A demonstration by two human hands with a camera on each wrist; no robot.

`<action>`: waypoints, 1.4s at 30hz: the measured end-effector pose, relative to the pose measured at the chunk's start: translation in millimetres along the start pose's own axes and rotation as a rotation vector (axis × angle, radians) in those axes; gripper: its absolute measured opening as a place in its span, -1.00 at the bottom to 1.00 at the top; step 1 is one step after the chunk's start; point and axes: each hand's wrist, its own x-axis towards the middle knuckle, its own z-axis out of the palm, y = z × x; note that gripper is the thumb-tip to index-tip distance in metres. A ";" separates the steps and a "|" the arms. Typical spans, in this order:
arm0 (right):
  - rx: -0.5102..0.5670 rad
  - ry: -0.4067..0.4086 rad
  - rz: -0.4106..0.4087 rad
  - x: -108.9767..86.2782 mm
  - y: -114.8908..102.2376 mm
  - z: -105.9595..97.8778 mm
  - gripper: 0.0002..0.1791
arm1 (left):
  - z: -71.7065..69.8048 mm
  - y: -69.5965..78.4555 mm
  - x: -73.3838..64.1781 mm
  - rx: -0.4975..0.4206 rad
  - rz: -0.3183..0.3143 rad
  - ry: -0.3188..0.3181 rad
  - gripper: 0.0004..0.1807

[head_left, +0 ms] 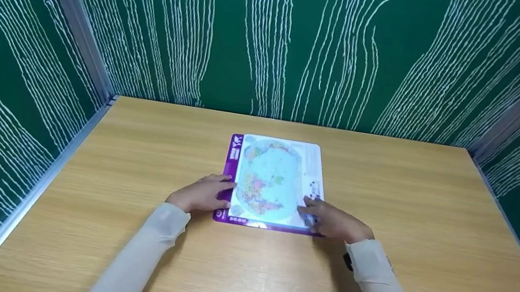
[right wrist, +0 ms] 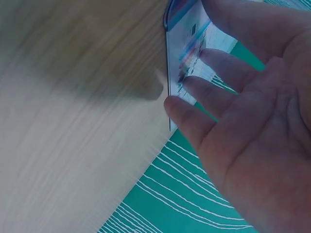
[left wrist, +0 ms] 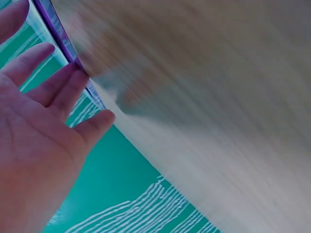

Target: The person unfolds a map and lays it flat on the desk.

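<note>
A flat rectangular board (head_left: 271, 181) printed with a world map lies on the wooden table, its map turned sideways. Purple runs along its left and near edges. My left hand (head_left: 204, 193) is at the board's left edge, fingers spread and touching the purple border. From the other side, my right hand (head_left: 337, 221) rests its fingers on the near right part of the board. In the left wrist view the left fingers (left wrist: 73, 92) extend fairly straight along the thin edge. The right wrist view has the right fingers (right wrist: 209, 97) loosely extended over the white margin.
The wooden table (head_left: 147, 139) stretches around the board on all sides. Green walls (head_left: 306, 44) with white wavy lines enclose its back and sides, with grey metal posts (head_left: 74, 10) at the corners.
</note>
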 end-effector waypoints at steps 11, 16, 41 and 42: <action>0.001 0.190 -0.065 4.6 -13.0 11.4 -0.28 | -7.3 -11.9 3.7 -0.095 -0.078 -0.025 -0.15; -0.025 0.248 -0.084 12.9 -25.9 20.1 -0.24 | -9.6 -16.4 5.1 -0.086 -0.106 -0.049 -0.08; -0.023 0.246 0.082 57.8 -104.4 45.2 -0.05 | -12.5 -17.5 3.5 -0.103 -0.077 -0.087 -0.13; -0.028 0.242 0.083 58.8 -106.4 46.0 -0.04 | -12.6 -17.6 3.6 -0.107 -0.073 -0.086 -0.14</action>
